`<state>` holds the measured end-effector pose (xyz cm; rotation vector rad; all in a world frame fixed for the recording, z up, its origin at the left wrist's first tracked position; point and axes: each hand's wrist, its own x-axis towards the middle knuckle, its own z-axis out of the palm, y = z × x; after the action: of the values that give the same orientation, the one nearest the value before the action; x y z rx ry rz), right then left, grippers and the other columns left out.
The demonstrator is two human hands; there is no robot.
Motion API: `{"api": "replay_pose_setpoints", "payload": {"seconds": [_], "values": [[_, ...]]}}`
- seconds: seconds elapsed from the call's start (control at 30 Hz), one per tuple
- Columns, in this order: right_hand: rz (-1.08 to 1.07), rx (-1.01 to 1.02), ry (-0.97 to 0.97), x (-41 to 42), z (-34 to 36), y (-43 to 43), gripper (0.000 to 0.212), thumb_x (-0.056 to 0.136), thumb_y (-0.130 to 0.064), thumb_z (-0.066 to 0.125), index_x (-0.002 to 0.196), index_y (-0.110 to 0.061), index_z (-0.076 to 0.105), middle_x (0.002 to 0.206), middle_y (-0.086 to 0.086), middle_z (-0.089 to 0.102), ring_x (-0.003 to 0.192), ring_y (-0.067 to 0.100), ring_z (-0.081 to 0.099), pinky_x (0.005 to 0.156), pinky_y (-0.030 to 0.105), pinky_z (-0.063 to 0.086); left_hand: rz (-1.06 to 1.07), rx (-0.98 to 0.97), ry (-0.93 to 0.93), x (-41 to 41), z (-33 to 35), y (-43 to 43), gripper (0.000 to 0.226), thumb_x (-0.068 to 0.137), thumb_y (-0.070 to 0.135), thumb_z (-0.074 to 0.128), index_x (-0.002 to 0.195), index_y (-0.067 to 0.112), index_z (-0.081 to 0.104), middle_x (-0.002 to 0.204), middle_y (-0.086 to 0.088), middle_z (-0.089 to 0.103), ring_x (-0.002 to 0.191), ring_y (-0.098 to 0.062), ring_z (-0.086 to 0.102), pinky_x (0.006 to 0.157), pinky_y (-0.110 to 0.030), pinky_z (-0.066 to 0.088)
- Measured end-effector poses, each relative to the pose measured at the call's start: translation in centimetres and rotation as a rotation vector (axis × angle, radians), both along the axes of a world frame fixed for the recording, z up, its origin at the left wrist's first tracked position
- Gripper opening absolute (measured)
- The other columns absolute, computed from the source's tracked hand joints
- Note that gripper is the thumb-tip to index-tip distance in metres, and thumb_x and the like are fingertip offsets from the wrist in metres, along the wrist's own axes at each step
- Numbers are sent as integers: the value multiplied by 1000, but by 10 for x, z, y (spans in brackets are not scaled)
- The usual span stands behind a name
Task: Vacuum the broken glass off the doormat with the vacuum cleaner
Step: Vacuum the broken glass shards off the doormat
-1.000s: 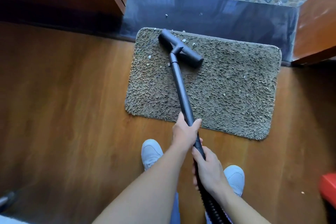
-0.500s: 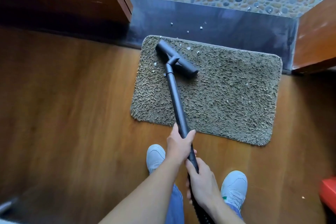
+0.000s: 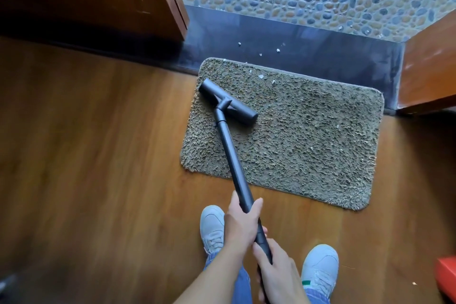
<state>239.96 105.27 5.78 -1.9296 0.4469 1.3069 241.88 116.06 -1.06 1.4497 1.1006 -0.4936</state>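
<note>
Left hand (image 3: 243, 223): clamped on wand (image 3: 232, 153)
Right hand (image 3: 276, 276): clamped on wand, 5 o'clock of left
Nozzle (image 3: 228, 101): on mat (image 3: 308, 143), 10 o'clock corner
Glass (image 3: 260, 76): shards near mat's 11 o'clock edge

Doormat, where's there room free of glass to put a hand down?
Looks free: the doormat's near strip between tube and right edge, and the floor left of it. Crowded: the far edge beyond the nozzle, with shards there and on the threshold; specks mid-right too.
</note>
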Motion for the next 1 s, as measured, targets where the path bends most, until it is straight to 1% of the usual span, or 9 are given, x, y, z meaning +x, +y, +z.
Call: {"api": "replay_pose_setpoints", "payload": {"seconds": [0.07,0.2,0.23,0.3,0.37,0.63,0.73,0.87,1.0], "values": [[-29,38,-20,16,-1,8,22,100,-46,49,93,-29,61,61,7,67,42,22,64,42,27,48,-22,7,-26,19,-4,9,27,94,29,69,98,11,48,67,-3,57,44,-25,66,46,-34,55],[-63,69,-79,54,-11,32,21,102,-40,49,93,-24,59,58,7,63,40,23,62,39,31,50,-73,31,-45,64,-12,34,35,92,35,70,103,8,49,73,-5,62,50,-28,70,48,-34,57],[-73,77,-87,63,-14,38,21,103,-39,48,93,-23,58,58,7,62,40,22,62,38,31,49,-85,39,-51,75,-16,40,37,90,40,71,102,12,50,75,-5,63,54,-31,72,52,-38,60],[-106,88,-95,81,-20,52,20,103,-37,48,95,-22,57,57,8,62,39,23,61,38,31,49,-128,78,-67,96,-24,54,40,77,59,71,94,28,52,80,-4,67,64,-36,73,65,-51,62],[-141,96,-93,98,-23,66,21,103,-39,47,96,-21,57,57,7,62,39,23,61,38,31,50,-166,122,-63,113,-35,67,44,66,71,66,87,36,50,84,-5,69,70,-36,73,71,-56,60],[-272,111,-88,138,-28,106,31,103,-41,45,87,-16,53,60,6,60,38,20,58,39,30,49,-242,112,-91,165,-49,97,53,59,73,64,88,31,52,91,-10,71,77,-39,73,76,-58,60],[-300,92,-102,143,-31,108,32,103,-43,45,87,-16,53,60,6,60,38,20,58,39,31,50,-281,124,-100,176,-50,97,48,62,73,65,90,35,53,89,-6,71,76,-37,74,76,-56,61],[-353,77,-94,142,-34,105,33,102,-45,45,88,-16,53,62,7,60,39,20,58,40,34,53,-335,112,-95,179,-50,90,47,68,67,67,90,28,51,85,-2,66,71,-36,74,74,-54,61],[-395,68,-84,143,-34,95,34,103,-45,45,92,-14,54,63,8,59,39,20,57,41,35,53,-355,102,-81,180,-56,77,46,60,72,63,88,38,50,87,-2,66,74,-37,74,75,-55,61]]}}
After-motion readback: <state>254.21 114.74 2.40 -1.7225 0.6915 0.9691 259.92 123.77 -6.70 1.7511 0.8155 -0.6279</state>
